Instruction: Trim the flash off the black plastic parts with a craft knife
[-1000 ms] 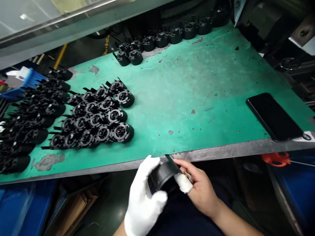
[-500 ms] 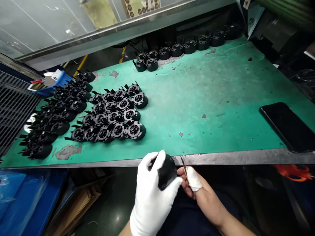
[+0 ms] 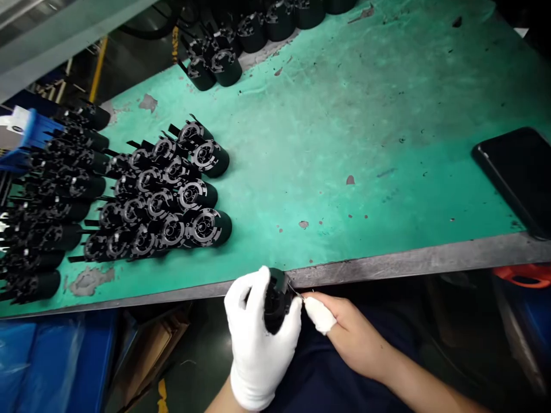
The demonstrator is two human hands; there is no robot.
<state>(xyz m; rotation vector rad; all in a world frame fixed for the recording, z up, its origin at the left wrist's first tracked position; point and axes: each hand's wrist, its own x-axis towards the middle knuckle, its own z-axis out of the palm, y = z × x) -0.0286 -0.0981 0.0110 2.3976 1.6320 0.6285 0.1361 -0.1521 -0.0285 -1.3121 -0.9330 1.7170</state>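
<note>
My left hand [image 3: 263,344], in a white glove, is closed round a round black plastic housing [image 3: 275,303] at the table's front edge. Its open, hollow-looking face is turned partly toward me. My right hand [image 3: 340,327] is bare except for a white cover on the thumb. Thumb and fingers pinch a thin metal blade [image 3: 296,291], whose tip meets the right rim of the housing. Most of the blade's handle is hidden in the fingers. Similar black housings [image 3: 207,226] stand in close rows on the green table to the left.
More black housings [image 3: 226,67] line the back edge of the green tabletop [image 3: 327,143], and another group [image 3: 43,284] is at far left near a blue bin [image 3: 32,137]. A black phone [image 3: 519,178] lies at right. Below the edge sits an orange-handled item [image 3: 523,275].
My view has tilted down and closer. The housing has turned so its hollow face shows, and the blade in my right hand has come from beside it to its rim.
</note>
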